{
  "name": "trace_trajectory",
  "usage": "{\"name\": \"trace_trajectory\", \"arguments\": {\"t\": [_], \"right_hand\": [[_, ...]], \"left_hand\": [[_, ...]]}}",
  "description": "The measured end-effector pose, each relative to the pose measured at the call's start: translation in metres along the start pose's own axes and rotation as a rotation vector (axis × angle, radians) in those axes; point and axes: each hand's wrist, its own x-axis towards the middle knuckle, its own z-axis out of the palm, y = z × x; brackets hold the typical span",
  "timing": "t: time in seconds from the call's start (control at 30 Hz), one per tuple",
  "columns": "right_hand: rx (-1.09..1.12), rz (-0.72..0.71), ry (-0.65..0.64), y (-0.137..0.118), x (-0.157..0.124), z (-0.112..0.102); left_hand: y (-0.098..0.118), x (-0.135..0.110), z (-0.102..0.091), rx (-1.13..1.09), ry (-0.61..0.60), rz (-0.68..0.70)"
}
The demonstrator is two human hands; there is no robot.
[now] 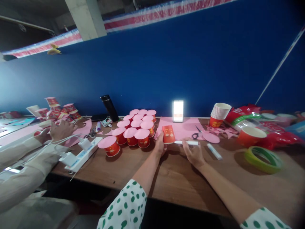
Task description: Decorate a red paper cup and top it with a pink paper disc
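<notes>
In the head view, the left hand [160, 146] has its fingers closed around the side of a red paper cup [168, 134], which is held near the table [176, 181] with the white rim turned downward. The right hand [194, 155] is half curled and pinches a slim white tube [190, 143], whose tip is at the cup's rim; whether they touch, I cannot tell. To the left of the cup there is a group of red cups covered with pink discs [137, 123]. To the right lie scissors [195, 135], a loose pink disc [211, 137], a second white tube [214, 151] and a greenish tape roll [274, 165]. Behind these stands a stack of paper cups [219, 116]. At the far left, a co-worker's hand [62, 129] is near other cups.
</notes>
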Motion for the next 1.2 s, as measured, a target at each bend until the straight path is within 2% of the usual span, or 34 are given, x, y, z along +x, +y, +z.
{"name": "trace_trajectory", "arguments": {"t": [0.53, 0.8, 0.9, 1.07, 1.2], "right_hand": [[0.019, -0.007, 0.033, -0.0039, 0.0003, 0.0001], [0.077, -0.024, 0.101, -0.0018, -0.0011, -0.0008], [-0.025, -0.109, 0.095, -0.0018, -0.0026, -0.0010], [-0.101, -0.362, 0.020, -0.0016, -0.0029, -0.0003], [-0.161, -0.407, -0.024, 0.0014, -0.0027, 0.0002]], "left_hand": [[0.0017, -0.0010, 0.0031, -0.026, 0.052, -0.040], [0.0013, 0.0009, 0.0022, -0.050, 0.018, -0.050], [0.0011, 0.0008, 0.0012, -0.041, 0.020, -0.063], [0.0046, -0.0030, 0.0047, -0.047, 0.004, -0.048], [0.0073, -0.0053, 0.0085, -0.053, 0.037, -0.067]]}}
